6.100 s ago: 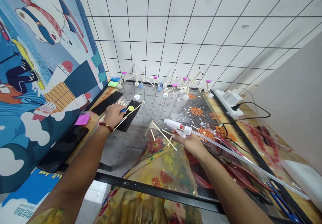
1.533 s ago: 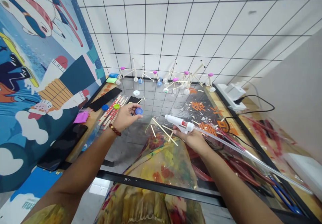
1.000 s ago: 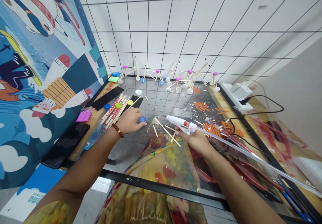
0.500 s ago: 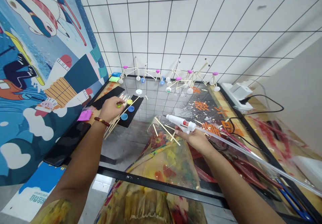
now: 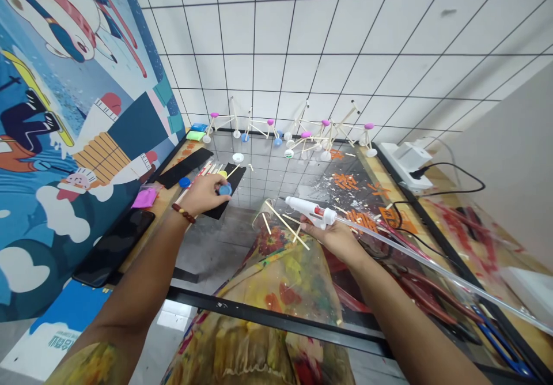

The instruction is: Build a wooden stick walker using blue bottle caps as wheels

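My left hand [image 5: 206, 193] pinches a blue bottle cap [image 5: 225, 189] between thumb and fingers, over a black strip [image 5: 237, 178]. A yellow cap [image 5: 223, 174] shows just beyond the fingers. Thin wooden sticks [image 5: 209, 169] lie partly hidden under this hand, and another blue cap [image 5: 184, 182] sits to their left. My right hand [image 5: 330, 234] is wrapped round the grip of a white hot glue gun [image 5: 309, 209], whose nozzle points left. A long clear glue stick [image 5: 415, 252] runs out of its back. Loose wooden sticks [image 5: 287, 223] lie below the nozzle.
Several stick structures with caps and pink blobs [image 5: 306, 135] stand along the wall. A white cap [image 5: 238, 158] lies near the back. A phone [image 5: 114, 246] rests at left, a power strip [image 5: 404, 166] at right. Red-handled pliers [image 5: 425, 298] lie near my right forearm.
My left hand has moved right and nearer to me, from a green cap to a blue one. The green cap is out of sight. My right hand holds still.
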`<state>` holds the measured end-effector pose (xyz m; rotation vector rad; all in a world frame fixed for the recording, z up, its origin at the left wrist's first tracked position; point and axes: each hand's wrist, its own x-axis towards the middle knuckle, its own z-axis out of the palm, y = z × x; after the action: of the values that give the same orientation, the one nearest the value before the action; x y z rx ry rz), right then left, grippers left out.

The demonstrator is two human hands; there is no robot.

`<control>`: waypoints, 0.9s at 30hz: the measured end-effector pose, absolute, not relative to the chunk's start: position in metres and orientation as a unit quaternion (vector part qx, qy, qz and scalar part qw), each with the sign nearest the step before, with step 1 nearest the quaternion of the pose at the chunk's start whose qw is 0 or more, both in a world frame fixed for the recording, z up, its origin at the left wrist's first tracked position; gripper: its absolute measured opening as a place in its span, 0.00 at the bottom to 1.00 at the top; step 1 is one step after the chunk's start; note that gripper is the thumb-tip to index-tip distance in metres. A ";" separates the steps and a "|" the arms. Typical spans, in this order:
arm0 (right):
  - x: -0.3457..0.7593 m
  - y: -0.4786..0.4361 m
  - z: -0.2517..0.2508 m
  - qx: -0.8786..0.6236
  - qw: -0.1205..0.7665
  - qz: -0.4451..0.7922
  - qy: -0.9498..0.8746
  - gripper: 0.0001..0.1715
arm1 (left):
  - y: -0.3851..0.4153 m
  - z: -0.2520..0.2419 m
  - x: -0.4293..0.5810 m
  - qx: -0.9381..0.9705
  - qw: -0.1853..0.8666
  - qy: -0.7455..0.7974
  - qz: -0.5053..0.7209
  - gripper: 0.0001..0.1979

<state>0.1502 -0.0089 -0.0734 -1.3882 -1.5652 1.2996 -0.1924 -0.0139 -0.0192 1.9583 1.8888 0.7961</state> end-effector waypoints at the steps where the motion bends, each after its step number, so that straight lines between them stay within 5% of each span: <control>1: 0.151 -0.009 -0.073 -0.532 0.334 0.497 -0.599 0.27 | -0.015 -0.025 -0.179 0.669 0.178 0.640 0.333 0.18; 18: 0.149 -0.010 -0.068 -0.477 0.351 0.498 -0.633 0.20 | -0.013 -0.058 -0.128 0.546 0.455 0.506 0.489 0.30; 27: 0.146 -0.012 -0.073 -0.495 0.381 0.508 -0.593 0.25 | 0.010 -0.056 -0.100 0.556 0.382 0.535 0.508 0.23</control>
<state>0.1461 -0.0118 -0.0733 -1.2625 -1.5147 1.2968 -0.0999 0.0102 -0.0558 1.4198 1.3650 1.2972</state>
